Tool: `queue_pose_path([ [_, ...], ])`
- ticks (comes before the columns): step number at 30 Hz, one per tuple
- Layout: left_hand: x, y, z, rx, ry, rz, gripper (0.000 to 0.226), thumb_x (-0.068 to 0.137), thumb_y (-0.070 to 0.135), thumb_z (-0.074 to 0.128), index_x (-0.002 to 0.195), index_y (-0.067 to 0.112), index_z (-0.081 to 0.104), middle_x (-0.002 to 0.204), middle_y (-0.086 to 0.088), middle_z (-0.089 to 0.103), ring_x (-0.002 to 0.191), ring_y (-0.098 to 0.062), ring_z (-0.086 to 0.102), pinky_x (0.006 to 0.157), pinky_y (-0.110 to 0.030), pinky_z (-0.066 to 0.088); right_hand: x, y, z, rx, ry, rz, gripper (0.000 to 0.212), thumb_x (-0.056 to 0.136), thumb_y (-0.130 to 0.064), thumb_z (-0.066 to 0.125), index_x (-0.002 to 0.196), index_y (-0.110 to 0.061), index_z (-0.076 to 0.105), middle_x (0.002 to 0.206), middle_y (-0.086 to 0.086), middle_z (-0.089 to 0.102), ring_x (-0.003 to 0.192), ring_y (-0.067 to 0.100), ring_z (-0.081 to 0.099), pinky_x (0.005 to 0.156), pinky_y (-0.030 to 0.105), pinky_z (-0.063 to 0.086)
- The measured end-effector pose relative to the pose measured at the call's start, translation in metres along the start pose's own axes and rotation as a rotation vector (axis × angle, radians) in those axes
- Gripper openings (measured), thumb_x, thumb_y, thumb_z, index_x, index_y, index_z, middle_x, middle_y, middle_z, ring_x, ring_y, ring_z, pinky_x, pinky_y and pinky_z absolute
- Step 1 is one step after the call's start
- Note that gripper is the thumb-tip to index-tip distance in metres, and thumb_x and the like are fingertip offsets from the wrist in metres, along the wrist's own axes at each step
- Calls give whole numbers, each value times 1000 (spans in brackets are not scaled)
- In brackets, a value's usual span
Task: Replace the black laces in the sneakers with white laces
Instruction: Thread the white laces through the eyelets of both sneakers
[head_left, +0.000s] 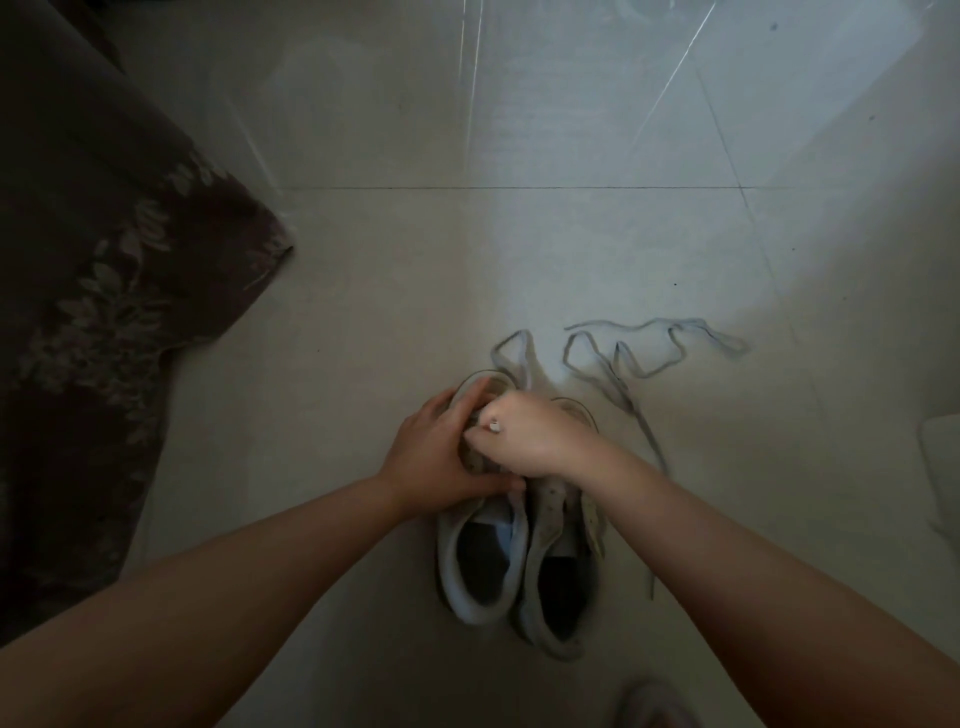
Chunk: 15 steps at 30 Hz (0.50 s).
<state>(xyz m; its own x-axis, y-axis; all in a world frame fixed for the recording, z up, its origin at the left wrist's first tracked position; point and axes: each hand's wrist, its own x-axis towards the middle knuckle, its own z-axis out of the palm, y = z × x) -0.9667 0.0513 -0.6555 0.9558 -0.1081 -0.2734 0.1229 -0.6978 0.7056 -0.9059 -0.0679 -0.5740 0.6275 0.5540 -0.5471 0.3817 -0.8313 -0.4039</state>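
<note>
From the head view, two pale sneakers sit side by side on the tiled floor (363, 322). The left hand (441, 452) lies over the front of the left sneaker (480, 566), fingers spread on the toe. The right hand (524, 441) is curled in a fist just beside it, touching it, and pinches a small white lace tip (494, 427). The hands hide the lace holes, so I cannot tell how far the lace goes in. The right sneaker (558, 587) is partly under the right wrist. Past the hands, a loose lace (649, 358) lies in loops; it looks grey in the dim light. Left of the hands is a dark flowery cloth (104, 291), cut off at the edge.
</note>
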Motion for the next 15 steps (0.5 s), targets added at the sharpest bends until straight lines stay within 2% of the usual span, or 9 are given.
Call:
queue_pose_path([
  [2,1,0,-2,3,-14,-21,117,49,76,51,150,31,13,150,9,33,138,-15,29,110,-36,32,-12,-6,1,241,57,-124,37,92,-20,53,60,-3,53,74,18,57,67,17,52,64,32,39],
  [3,1,-1,-2,35,-15,-18,114,51,75,47,150,30,13,151,9,31,139,-16,28,110,-36,31,-18,-6,3,344,96,-166,35,91,-18,56,62,0,54,75,15,55,67,11,50,65,26,39],
  [5,1,-3,1,76,15,18,109,54,78,47,149,31,19,148,10,37,137,-18,32,107,-38,34,-25,2,7,504,228,-207,30,90,-15,61,62,-5,59,89,2,56,80,2,51,70,8,36],
  [6,0,-4,3,67,40,36,106,55,78,51,146,32,25,143,9,42,134,-20,37,105,-39,37,-28,6,7,577,297,-200,25,90,-12,61,66,-6,65,99,-3,58,90,-2,53,78,4,35],
  [8,-3,-3,6,29,87,46,102,56,76,57,144,34,27,139,6,48,131,-21,41,103,-41,40,-29,15,8,743,352,-141,23,92,-10,57,74,-7,71,102,-8,65,105,2,57,94,14,40],
  [9,-4,-1,5,14,94,40,104,57,75,58,145,34,25,140,7,46,133,-21,38,104,-41,38,-28,15,8,852,338,-73,28,94,-12,54,70,-11,69,89,-10,69,100,7,62,96,25,44],
  [11,-6,4,3,-12,96,30,107,57,70,59,149,31,20,138,19,40,135,-18,35,107,-38,36,-29,8,11,1128,316,65,41,96,-13,49,56,-12,56,59,-5,60,71,16,64,90,37,49],
  [13,-8,7,1,-33,107,29,107,56,67,59,148,30,22,131,24,39,133,-17,36,105,-35,36,-29,2,5,1595,246,118,46,95,-10,44,49,-13,43,44,-2,43,46,12,46,76,31,51],
  [15,-6,8,-1,-20,118,19,105,55,68,58,147,28,26,136,14,47,131,-17,39,102,-35,39,-33,-4,-14,2060,99,90,47,87,-15,44,41,-16,36,40,-4,32,38,8,32,57,21,46],
])
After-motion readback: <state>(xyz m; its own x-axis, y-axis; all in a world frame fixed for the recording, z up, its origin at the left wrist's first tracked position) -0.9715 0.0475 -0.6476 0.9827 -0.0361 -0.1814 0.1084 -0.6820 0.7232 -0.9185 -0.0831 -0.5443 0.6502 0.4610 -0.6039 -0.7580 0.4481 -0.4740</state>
